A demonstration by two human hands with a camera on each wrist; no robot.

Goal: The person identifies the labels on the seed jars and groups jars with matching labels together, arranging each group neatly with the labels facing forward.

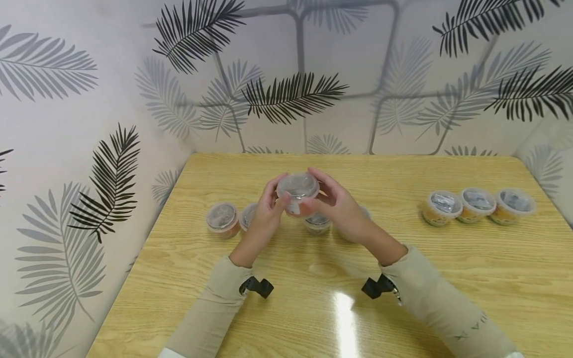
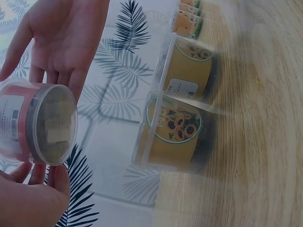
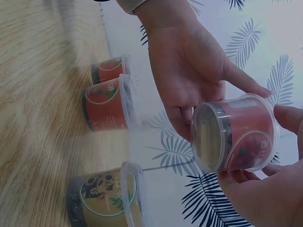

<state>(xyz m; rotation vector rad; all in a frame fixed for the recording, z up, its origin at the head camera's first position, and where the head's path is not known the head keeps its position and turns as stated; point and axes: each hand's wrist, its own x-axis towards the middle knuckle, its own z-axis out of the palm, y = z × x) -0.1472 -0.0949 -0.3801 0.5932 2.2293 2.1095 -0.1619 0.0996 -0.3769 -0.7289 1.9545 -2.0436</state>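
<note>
A round clear plastic tub (image 1: 298,188) with a lid and a red paper label is raised above the table, between both hands. My left hand (image 1: 267,211) grips its left side, thumb on the near wall. From the other side my right hand (image 1: 342,204) holds it, thumb also on the front. The wrist views show the tub's see-through base (image 2: 57,125) facing the table, a dark band above it. Beneath and behind the hands stand several similar tubs: two red-labelled ones on the left (image 3: 105,104) and yellow-labelled ones (image 2: 175,123) with a sunflower picture, partly covered by the right hand.
Three lidded tubs with yellow-orange labels (image 1: 478,205) stand in a close row at the right of the wooden table (image 1: 286,318). A wall (image 1: 277,134) with a leaf pattern rises behind the table and along its left side.
</note>
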